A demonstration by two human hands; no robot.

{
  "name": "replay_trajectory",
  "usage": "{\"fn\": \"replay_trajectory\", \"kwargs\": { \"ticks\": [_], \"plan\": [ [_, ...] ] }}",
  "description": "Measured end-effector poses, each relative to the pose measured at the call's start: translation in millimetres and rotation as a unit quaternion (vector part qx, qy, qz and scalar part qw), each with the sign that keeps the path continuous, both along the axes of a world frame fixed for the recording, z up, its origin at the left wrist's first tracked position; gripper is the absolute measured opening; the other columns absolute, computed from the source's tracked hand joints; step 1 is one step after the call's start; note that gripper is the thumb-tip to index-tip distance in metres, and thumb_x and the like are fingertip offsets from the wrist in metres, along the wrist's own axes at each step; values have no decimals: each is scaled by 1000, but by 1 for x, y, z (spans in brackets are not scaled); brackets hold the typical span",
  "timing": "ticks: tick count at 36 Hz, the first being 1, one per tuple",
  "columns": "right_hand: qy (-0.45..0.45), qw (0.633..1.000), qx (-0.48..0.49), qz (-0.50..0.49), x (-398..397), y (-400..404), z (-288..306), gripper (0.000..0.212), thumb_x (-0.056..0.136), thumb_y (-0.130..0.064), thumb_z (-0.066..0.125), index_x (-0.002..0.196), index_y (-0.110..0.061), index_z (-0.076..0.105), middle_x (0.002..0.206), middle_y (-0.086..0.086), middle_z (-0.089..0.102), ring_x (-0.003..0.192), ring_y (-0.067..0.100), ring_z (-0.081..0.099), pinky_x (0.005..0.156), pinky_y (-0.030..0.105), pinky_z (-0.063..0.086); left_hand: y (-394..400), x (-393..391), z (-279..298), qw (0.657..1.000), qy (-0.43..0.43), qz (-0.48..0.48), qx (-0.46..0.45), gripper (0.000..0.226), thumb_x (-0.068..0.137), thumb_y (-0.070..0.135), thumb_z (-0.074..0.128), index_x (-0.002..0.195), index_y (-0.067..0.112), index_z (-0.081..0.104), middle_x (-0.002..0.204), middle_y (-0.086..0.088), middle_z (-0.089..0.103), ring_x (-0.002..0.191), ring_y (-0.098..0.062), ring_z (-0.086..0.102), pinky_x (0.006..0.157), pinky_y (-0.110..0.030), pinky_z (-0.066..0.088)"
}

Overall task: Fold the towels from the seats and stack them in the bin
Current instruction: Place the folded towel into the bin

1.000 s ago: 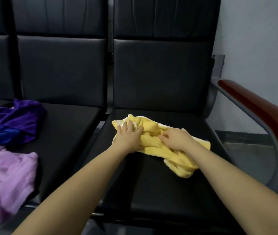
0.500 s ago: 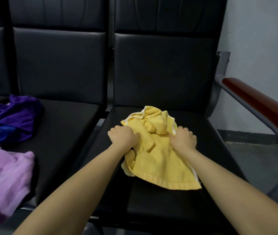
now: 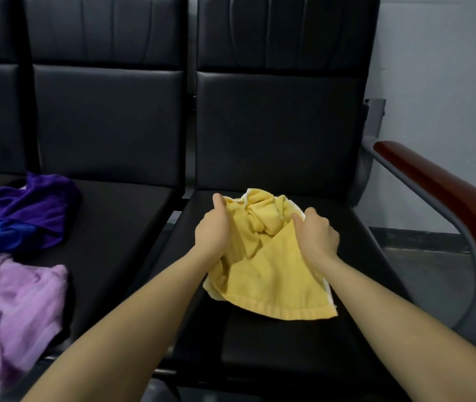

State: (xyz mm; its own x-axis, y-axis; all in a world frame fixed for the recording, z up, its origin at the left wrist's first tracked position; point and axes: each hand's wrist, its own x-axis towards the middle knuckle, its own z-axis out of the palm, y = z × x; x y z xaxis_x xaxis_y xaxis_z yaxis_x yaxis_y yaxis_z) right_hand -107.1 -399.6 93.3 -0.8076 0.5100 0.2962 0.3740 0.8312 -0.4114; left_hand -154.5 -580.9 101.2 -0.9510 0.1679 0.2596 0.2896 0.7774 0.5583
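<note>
While the yellow towel [image 3: 268,274] lies crumpled on the right-hand seat [image 3: 283,343], both hands hold it at its far end: the left hand [image 3: 213,230] has its grip curled round the left edge, the right hand [image 3: 316,233] pinches the right edge. The fingertips are buried in cloth. A purple towel [image 3: 28,210] and a lilac towel [image 3: 10,309] lie on the next seat [image 3: 109,227], the lilac one cut off at the picture's left edge.
</note>
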Motion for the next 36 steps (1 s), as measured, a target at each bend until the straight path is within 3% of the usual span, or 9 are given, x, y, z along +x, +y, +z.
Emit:
{"fn": "replay_trajectory", "kwargs": {
  "ticks": [4,8,12,17,24,29,32,34,36],
  "plan": [
    [134,986,-97,18,1,2,17,33,98,-40,43,77,-15,45,68,-1,48,60,14,48,55,27,36,-5,-4,23,996,51,-19,70,25,99,10,33,122,15,41,106,-5,57,89,-21,55,72,-39,52],
    [260,948,-183,12,1,2,47,30,98,-35,47,77,-14,51,70,-2,51,66,16,53,71,34,45,-11,-7,51,981,141,-13,132,21,98,15,42,114,14,56,107,-2,58,92,-17,56,79,-36,51],
    [322,919,-229,12,2,0,85,28,98,-33,47,77,-15,49,70,-4,48,64,10,49,58,25,40,-15,-7,85,959,172,-7,227,20,96,12,45,108,12,61,105,0,61,99,-14,57,86,-29,48],
    [375,893,-249,10,5,-1,135,36,98,-33,48,67,-18,38,64,-6,41,56,7,40,52,23,33,-14,-6,134,936,206,-4,285,21,96,12,46,108,12,63,105,1,62,97,-10,56,83,-22,46],
    [413,881,-229,14,13,8,183,39,94,-19,51,61,-17,31,59,-4,35,52,9,32,51,24,29,-11,-10,181,931,171,10,322,33,94,4,42,114,17,65,108,3,63,91,-9,56,75,-22,47],
    [412,876,-246,43,18,13,184,27,87,1,45,68,-15,34,66,-3,36,55,9,32,49,18,29,-10,-11,183,939,164,-1,301,31,93,5,43,114,19,62,108,4,60,106,-19,56,101,-44,43],
    [399,875,-270,52,23,11,176,23,88,9,36,86,-12,44,78,-4,42,63,7,39,51,11,33,-9,-11,176,946,136,-16,293,29,92,5,44,109,20,62,112,0,60,106,-20,56,99,-45,46],
    [384,878,-280,54,25,10,172,34,88,11,32,102,-14,51,89,-6,46,75,4,45,58,12,34,-9,-11,171,952,126,-27,278,32,91,4,43,110,19,63,116,-3,59,108,-21,55,97,-43,48],
    [344,895,-279,56,27,11,165,38,87,10,33,102,-14,59,98,-4,53,86,10,51,62,17,37,-8,-10,163,961,122,-31,246,35,90,3,43,111,21,65,121,-2,56,115,-25,50,101,-46,44]
  ]
}}
